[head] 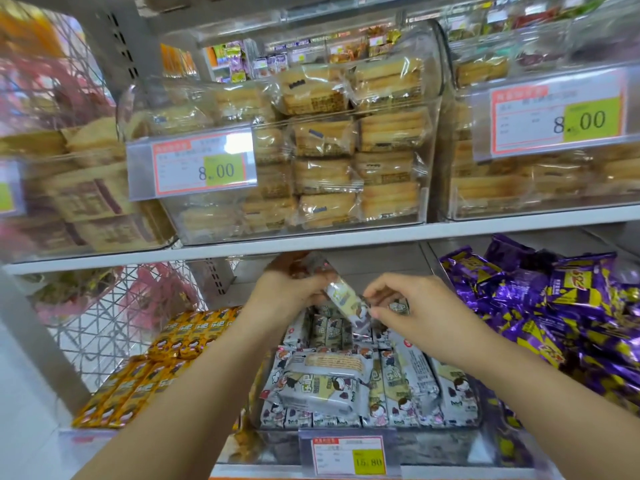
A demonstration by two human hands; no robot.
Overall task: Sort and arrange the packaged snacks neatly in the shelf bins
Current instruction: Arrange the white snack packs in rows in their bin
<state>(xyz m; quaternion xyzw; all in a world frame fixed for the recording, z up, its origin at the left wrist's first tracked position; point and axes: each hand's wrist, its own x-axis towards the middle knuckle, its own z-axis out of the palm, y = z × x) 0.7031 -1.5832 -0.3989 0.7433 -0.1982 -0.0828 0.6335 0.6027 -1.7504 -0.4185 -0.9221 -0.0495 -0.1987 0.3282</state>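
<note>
Both my hands are over the middle clear bin on the lower shelf, which holds several white snack packs with cartoon print. My left hand grips a few small packs near the back of the bin. One white pack slants between the hands, and my left hand holds its upper end. My right hand pinches its lower end with thumb and fingertips. Rows of upright white packs fill the bin below, with one pack lying flat across the front rows.
Orange packs lie in rows in the bin to the left. Purple packs are heaped in the bin to the right. The upper shelf edge hangs just above my hands, carrying clear bins of wrapped cakes. A price tag fronts the middle bin.
</note>
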